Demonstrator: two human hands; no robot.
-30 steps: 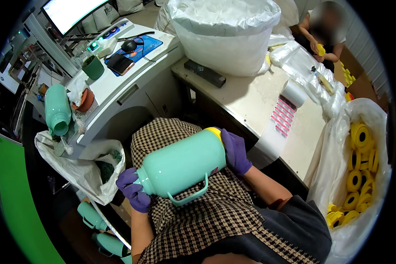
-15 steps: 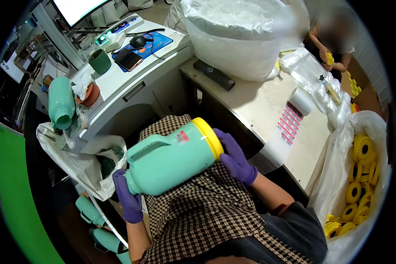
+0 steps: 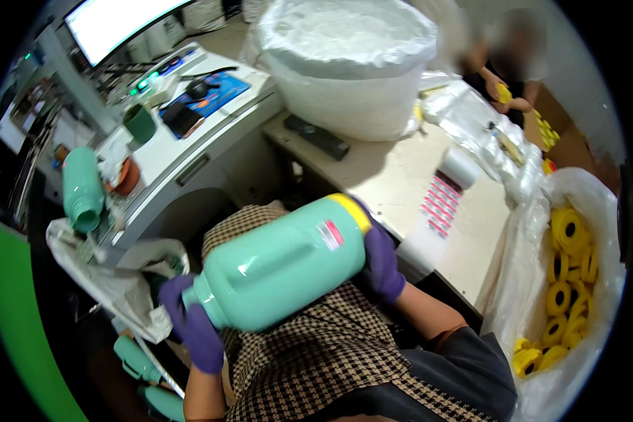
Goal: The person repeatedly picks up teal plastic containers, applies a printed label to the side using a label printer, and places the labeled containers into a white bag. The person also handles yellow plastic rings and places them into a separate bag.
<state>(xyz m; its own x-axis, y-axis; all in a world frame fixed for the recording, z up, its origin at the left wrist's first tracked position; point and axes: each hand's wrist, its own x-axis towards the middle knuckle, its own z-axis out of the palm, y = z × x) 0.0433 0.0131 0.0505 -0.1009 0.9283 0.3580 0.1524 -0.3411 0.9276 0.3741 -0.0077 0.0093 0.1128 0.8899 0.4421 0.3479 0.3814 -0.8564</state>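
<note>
I hold a large mint-green plastic jug [image 3: 281, 264] with a yellow base band and a small red and white sticker, lying on its side above my lap. My left hand [image 3: 193, 327], in a purple glove, grips its neck end at the lower left. My right hand [image 3: 382, 260], also gloved purple, cups the yellow bottom end at the right. A checked brown cloth [image 3: 309, 352] covers my lap beneath the jug.
A beige table [image 3: 394, 176] carries a roll of pink stickers [image 3: 446, 193], a black bar and a big white bag-lined tub [image 3: 352, 63]. A clear bag of yellow rings [image 3: 570, 267] stands at right. Another green jug [image 3: 83, 186] lies at left. A person sits at the far right.
The jug has turned: its handle, earlier hanging below, is out of sight, and the sticker now faces up. Both hands stay on its ends.
</note>
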